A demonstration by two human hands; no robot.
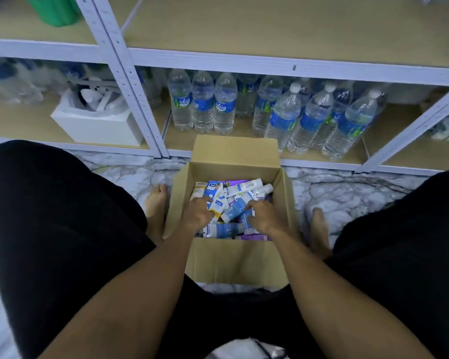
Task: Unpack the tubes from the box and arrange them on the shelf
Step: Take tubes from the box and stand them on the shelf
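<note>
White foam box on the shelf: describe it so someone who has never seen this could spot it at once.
Find the white metal shelving rack and look at its lowest board. Left of the clear plastic water bottles with blue labels sits the white foam box. Unlike them, it is an opaque, square-edged block.

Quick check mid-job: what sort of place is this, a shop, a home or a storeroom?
Most likely a storeroom or stockroom: white metal shelving with board shelves, water bottles stocked in bulk on the bottom level, and a cardboard box full of tubes on the floor.
</note>
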